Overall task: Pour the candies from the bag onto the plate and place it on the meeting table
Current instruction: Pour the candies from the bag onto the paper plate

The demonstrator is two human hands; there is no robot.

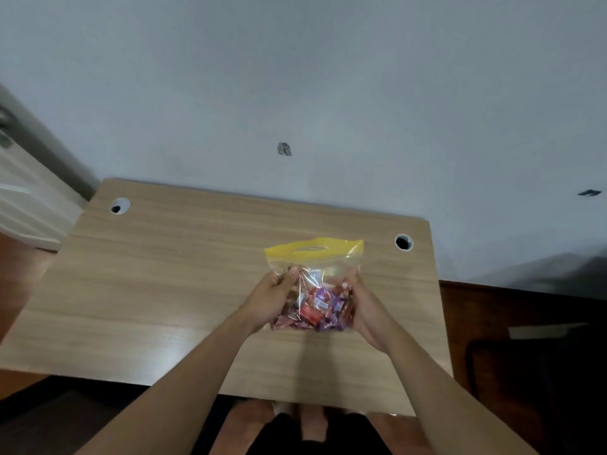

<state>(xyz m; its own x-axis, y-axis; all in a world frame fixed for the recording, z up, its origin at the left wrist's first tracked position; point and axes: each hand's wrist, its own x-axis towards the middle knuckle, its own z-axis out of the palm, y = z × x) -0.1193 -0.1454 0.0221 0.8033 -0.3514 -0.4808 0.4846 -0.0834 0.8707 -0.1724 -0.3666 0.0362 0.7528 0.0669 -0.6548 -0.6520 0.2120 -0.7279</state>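
Note:
A clear plastic bag [320, 274] with a yellow zip strip along its top stands upright above a light wooden table [147, 290]. Wrapped candies [317, 308] in red, purple and orange fill its lower half. My left hand [274, 297] grips the bag's left side and my right hand [364, 310] cups its right side. The yellow strip looks closed. No plate is in view.
The table has two round cable holes, one at the back left [120, 205] and one at the back right [403, 242]. A pale wall rises right behind the table. White furniture [23, 198] stands at the far left, dark flooring and a dark object [525, 356] at the right.

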